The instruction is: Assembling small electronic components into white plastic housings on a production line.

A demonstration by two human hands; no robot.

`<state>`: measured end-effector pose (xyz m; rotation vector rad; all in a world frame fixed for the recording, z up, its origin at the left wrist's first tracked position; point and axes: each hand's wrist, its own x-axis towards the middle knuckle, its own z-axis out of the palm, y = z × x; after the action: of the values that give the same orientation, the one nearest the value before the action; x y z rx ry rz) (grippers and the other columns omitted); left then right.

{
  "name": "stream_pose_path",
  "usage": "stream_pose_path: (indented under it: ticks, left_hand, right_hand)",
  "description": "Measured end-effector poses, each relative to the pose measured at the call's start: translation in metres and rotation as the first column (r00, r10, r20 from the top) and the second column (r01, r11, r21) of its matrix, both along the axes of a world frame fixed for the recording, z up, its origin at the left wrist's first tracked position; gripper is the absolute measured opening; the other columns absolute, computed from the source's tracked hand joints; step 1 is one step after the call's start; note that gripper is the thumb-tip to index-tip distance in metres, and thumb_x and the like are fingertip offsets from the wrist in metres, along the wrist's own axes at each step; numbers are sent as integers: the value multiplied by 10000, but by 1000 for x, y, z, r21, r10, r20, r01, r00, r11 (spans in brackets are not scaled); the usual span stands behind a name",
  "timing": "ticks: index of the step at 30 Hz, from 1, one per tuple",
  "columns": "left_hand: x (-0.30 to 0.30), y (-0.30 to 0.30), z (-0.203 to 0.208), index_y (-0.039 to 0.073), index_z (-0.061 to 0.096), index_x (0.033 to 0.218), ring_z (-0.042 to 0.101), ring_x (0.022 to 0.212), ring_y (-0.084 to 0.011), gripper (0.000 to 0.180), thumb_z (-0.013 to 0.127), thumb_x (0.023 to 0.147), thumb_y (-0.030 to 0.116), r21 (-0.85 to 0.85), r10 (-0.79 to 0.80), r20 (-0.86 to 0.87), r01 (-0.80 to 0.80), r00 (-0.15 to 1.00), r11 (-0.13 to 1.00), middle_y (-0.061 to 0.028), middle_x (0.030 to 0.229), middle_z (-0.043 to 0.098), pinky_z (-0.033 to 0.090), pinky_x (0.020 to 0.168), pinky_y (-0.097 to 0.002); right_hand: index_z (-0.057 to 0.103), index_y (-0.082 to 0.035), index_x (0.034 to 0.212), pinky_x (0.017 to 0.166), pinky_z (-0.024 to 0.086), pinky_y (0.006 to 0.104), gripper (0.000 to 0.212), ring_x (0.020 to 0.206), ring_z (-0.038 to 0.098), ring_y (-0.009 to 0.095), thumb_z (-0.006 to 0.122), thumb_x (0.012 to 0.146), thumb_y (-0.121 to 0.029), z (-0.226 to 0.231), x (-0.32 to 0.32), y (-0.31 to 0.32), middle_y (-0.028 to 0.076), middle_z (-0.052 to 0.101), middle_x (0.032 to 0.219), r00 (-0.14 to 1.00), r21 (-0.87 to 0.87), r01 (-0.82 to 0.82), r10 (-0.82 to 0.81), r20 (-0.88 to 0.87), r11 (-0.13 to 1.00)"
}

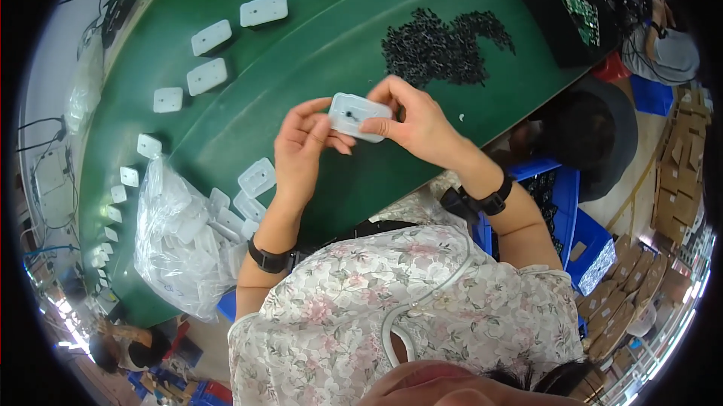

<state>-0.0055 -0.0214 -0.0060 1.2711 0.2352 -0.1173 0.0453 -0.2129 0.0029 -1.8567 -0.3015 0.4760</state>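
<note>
A white rectangular plastic cover [352, 109] with rounded corners and a small dark part on its face is held above the green table. My left hand [303, 135] grips its left end between thumb and fingers. At its right end my right hand [413, 118] closes on it, the thumb pressed over the face. Beyond my hands, to the right, lies a spread pile of small black parts [433, 48]. Near my left forearm, several translucent white covers [257, 177] lie loose beside a clear plastic bag [181, 240] holding more of them.
Finished-looking white covers [207, 76] stand in a row along the table's [331, 29] left side. A black box of green circuit boards [572, 7] is at the far right. Blue bins [587, 248] stand beside my right arm. Other people sit right and lower left.
</note>
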Motion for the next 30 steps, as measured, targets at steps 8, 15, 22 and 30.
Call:
stream_pose_path:
  ticks: [8,15,22,30]
  left_hand:
    - [13,20,-13,54,647,979,622,661,-239,94,565,939,79,813,-34,343,-279,939,511,-96,796,660,491,610,-332]
    - [11,2,-4,51,607,1069,606,815,-334,242,668,874,178,885,-95,286,-225,953,407,-130,1000,557,501,671,-401]
    - [0,-5,-13,1,512,1211,523,974,-342,617,783,735,283,956,-243,286,-260,927,133,-155,1072,521,465,804,-393]
    - [-2,23,-33,0,492,1269,512,1047,-373,592,695,715,-39,905,-292,399,-321,869,281,-177,1164,551,446,893,-432]
  right_hand:
    - [634,-81,1050,755,512,412,251,922,620,312,597,871,-255,46,156,69,135,620,990,507,-498,486,233,830,718]
    - [698,-167,923,759,482,341,169,987,603,203,551,858,-216,34,241,72,59,639,972,312,-897,318,860,404,307]
    - [590,-33,989,712,529,325,221,872,627,264,639,783,-99,62,162,41,144,637,911,226,-636,309,595,771,707]
    - [445,-121,1410,763,496,348,773,925,569,271,745,697,-120,-6,-6,-27,112,532,1070,475,-595,121,481,737,794]
